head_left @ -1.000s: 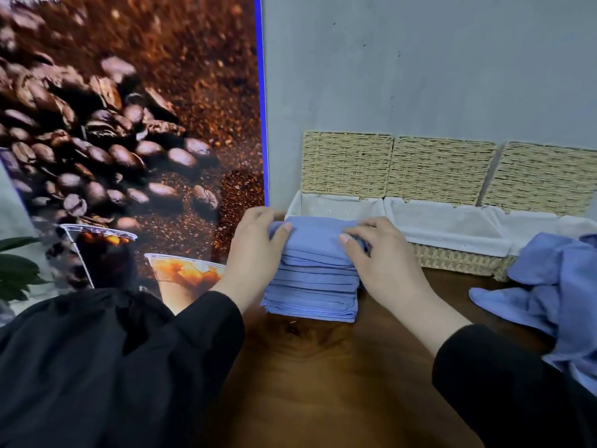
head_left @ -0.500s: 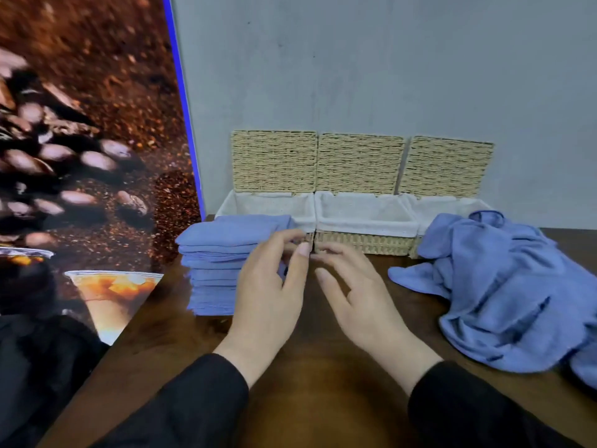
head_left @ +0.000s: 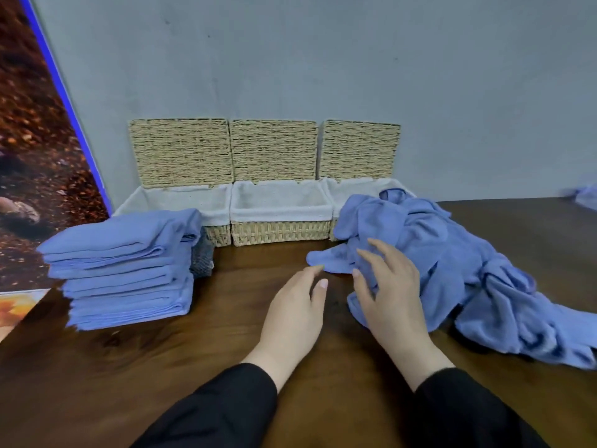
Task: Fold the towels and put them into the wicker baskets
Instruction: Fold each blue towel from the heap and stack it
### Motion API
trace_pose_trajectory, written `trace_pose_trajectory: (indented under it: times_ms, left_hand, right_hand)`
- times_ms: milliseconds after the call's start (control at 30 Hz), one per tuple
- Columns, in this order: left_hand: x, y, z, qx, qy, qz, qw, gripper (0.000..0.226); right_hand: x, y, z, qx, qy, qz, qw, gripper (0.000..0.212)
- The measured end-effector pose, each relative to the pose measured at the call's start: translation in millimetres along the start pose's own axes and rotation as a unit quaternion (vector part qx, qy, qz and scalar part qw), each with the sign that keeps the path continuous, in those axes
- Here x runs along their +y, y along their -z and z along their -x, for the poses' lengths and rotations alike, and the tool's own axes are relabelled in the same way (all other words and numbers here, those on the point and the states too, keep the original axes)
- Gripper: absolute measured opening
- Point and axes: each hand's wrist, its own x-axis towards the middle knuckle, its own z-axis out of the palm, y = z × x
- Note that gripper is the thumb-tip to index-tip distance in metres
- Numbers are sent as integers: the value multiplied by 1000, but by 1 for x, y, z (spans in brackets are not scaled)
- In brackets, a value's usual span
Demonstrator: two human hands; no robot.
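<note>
Just beyond the right hand, whose relaxed, spread fingers hold nothing, the heap of unfolded towels is seen: judged soft, light, limp; best pinched at an edge; left hand likewise empty

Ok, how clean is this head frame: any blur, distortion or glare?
Head view: soft, even light, no glare. Wide-angle bend tilts the wall poster and table edge. Slight smear on the folded stack and both hands, left, right. The loose towel pile shows its folds; the baskets' weave is readable.
</note>
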Motion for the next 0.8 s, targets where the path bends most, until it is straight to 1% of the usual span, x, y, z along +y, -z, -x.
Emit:
trace_pose_trajectory:
  times_ms: [100,200,267,300,333,367,400,467,500,567,600,633,667,700,733,767,800]
  left_hand:
    - [-4,1,-7,-3,-3,-10,1000,40]
    - [-12,0,-12,2,17,0,1000,38]
    - [-14,0,-13,12,26,13,1000,36]
    - [-14,0,-14,13,28,16,999,35]
    - [-14,0,-14,14,29,18,999,34]
    - [-15,-1,-13,14,30,21,999,34]
    - [-15,-1,-13,15,33,25,999,33]
    - [-15,-1,-13,20,37,33,999,32]
    - [-16,0,-13,26,37,37,998,32]
    - [-13,3,-16,51,33,64,996,27]
    - [-12,4,-17,67,35,89,993,24]
    - [-10,6,-19,86,36,116,989,21]
    - [-10,8,-20,112,40,132,984,17]
    - [-8,10,-22,138,44,154,977,14]
    - [-10,12,-23,156,48,185,969,21]
    - [-13,13,-24,162,64,242,955,34]
    - [-14,15,-25,158,90,313,932,46]
  right_hand:
    - [13,-2,-13,12,-26,17,999,37]
    - [18,-6,-31,1,-43,23,999,52]
    - [23,-9,-45,-16,-97,71,993,67]
    - [26,-11,-52,-24,-130,98,986,71]
    - [30,-14,-58,-25,-153,119,981,69]
    - [34,-16,-62,-17,-161,127,979,61]
    - [36,-18,-63,-4,-157,123,980,48]
    - [39,-22,-65,20,-146,96,984,23]
    - [39,-22,-65,31,-141,84,986,17]
    - [31,-17,-65,72,-94,51,992,11]
    - [22,-15,-63,96,-47,22,994,11]
    - [9,-14,-58,103,7,-21,994,12]
    - [-7,-16,-51,85,54,-72,992,15]
    - [-25,-19,-42,49,84,-120,988,18]
    - [-42,-24,-33,6,98,-153,983,20]
    - [-55,-29,-25,-33,106,-176,978,22]
    - [-64,-32,-20,-66,113,-194,972,22]
